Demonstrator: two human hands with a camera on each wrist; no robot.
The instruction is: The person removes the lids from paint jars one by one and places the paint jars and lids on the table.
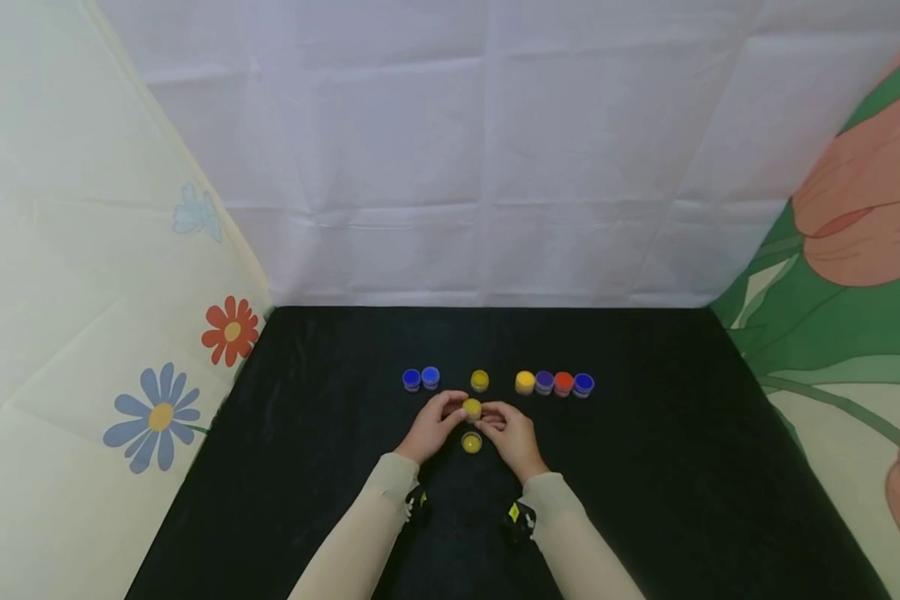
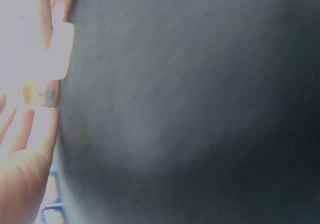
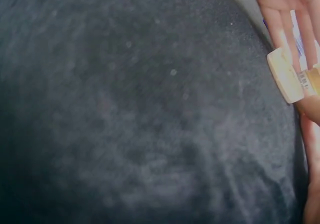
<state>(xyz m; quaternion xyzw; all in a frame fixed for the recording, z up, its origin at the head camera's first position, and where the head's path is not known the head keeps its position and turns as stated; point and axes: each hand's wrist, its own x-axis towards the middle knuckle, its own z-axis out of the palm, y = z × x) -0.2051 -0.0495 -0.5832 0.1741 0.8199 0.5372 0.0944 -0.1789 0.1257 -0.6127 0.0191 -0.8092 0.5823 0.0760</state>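
Observation:
A small yellow-topped jar (image 1: 472,409) is held between both hands over the black table. My left hand (image 1: 429,427) grips it from the left with thumb and index finger, and my right hand (image 1: 516,437) grips it from the right. Just below it in the head view, between the wrists, stands another small yellow jar (image 1: 472,443) with a pale rim. At the left edge of the left wrist view, a labelled yellow jar (image 2: 50,93) shows beside fingers, washed out by glare. In the right wrist view, a labelled jar (image 3: 307,83) appears partly cut off among fingers.
Beyond the hands, small jars form a row: two blue jars (image 1: 421,379) at left, a yellow jar (image 1: 480,381) in the middle, then yellow-orange (image 1: 525,382), purple (image 1: 544,382), red (image 1: 563,383) and blue (image 1: 583,385) jars at right. A white cloth (image 1: 487,167) hangs behind the black table (image 1: 330,350).

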